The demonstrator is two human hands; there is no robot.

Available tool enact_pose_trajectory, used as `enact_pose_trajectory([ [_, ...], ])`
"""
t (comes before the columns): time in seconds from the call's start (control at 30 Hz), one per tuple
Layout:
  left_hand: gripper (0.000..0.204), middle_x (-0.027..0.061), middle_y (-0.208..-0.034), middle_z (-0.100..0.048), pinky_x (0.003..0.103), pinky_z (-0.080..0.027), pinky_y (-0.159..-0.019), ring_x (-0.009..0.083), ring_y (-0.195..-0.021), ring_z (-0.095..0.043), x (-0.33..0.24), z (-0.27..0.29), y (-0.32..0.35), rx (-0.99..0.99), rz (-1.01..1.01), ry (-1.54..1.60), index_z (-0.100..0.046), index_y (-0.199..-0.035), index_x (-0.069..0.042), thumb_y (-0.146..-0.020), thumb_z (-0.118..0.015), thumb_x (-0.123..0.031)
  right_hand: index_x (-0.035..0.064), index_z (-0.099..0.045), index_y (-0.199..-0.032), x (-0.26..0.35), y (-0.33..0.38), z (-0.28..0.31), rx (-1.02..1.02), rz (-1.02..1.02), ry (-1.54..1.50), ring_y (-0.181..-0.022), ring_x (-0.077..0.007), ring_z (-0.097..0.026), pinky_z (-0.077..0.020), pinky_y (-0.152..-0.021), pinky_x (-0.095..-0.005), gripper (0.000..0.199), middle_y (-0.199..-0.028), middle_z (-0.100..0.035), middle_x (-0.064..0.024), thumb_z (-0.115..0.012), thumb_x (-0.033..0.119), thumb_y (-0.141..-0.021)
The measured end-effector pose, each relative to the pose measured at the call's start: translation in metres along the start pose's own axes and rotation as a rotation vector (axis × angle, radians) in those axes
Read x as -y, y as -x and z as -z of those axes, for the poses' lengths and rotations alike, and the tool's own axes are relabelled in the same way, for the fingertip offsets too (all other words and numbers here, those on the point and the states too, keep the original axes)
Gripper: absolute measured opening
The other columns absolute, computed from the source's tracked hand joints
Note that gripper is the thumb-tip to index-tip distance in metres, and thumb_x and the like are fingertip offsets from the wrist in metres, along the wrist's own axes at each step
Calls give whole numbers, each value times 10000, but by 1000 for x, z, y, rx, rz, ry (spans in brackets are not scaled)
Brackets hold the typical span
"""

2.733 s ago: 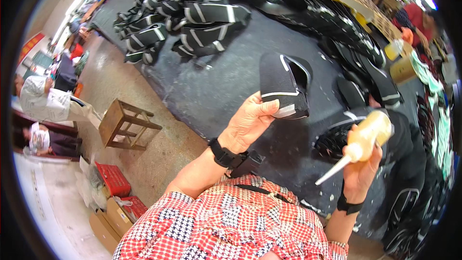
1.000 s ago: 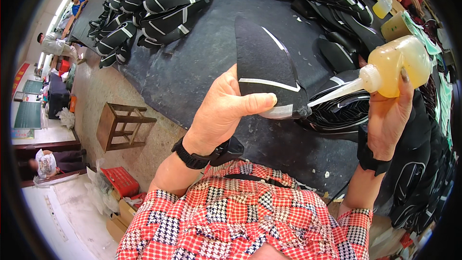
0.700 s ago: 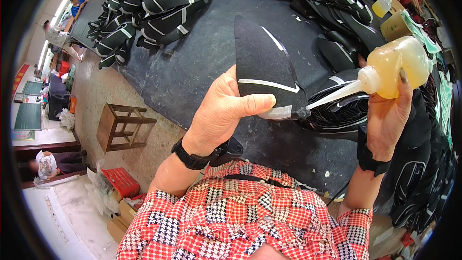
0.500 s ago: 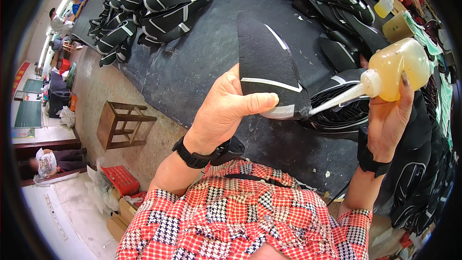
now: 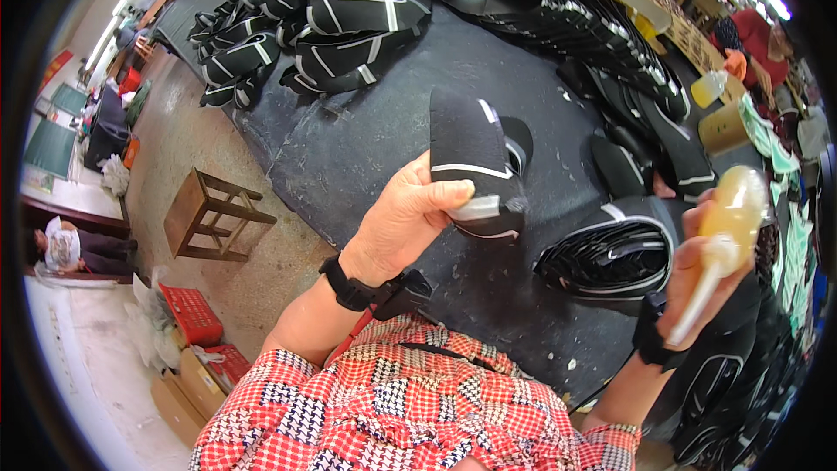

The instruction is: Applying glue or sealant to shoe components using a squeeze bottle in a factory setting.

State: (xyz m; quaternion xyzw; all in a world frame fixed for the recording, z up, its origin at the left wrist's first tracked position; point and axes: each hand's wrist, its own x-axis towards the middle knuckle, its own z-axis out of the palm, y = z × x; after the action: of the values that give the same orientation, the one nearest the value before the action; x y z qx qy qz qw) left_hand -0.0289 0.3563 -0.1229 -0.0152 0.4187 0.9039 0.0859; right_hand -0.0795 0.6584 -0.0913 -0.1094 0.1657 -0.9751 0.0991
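Note:
Near the middle of the table, my left hand (image 5: pixel 394 222) grips a black padded fabric piece (image 5: pixel 466 141) with pale strips, thumb on its near face. The piece stands up from the hand and curves, and part of its far flap shows behind. Off to the right, my right hand (image 5: pixel 684 288) is wrapped round a clear squeeze bottle (image 5: pixel 738 209) of yellowish liquid. Its long pale nozzle points down toward my wrist, well apart from the fabric piece. Between the hands lies a nested bundle of similar black pieces (image 5: pixel 580 249).
The dark table (image 5: pixel 366 135) carries a heap of black strapped pieces (image 5: pixel 353 48) at the far left and a long overlapping row (image 5: pixel 567 22) at the far right. A wooden stool (image 5: pixel 214 214) and red crates (image 5: pixel 192 314) are on the floor at left. Another person (image 5: pixel 767 44) is at far right.
The bottle's nozzle has come away from the fabric piece, and my right hand has lowered and turned it downward. The fabric piece has turned in my left hand and folds more.

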Motion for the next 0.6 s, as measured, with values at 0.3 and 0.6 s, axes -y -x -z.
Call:
enact_pose_trajectory([
  [0.3, 332, 96, -1027, -563, 425, -418, -857, 240, -965, -540, -15, 63, -10, -205, -130, 512, -473, -1097, -57, -776, -528, -125, 25, -277, -1256, -29, -6, -10, -131, -134, -443, -1055, -302, -435, -500, -774, -403, 639, -1192, -401, -177, -623, 160, -736],
  [0.6, 298, 72, -1008, -584, 398, -379, -896, 208, -958, -538, -57, 57, -100, 105, -177, 512, -523, -1052, -55, -765, -529, -134, 38, -301, -1241, -66, 24, -19, -335, -123, -295, -1006, -310, -449, -506, -747, -405, 640, -1161, -396, -182, -646, 220, -734],
])
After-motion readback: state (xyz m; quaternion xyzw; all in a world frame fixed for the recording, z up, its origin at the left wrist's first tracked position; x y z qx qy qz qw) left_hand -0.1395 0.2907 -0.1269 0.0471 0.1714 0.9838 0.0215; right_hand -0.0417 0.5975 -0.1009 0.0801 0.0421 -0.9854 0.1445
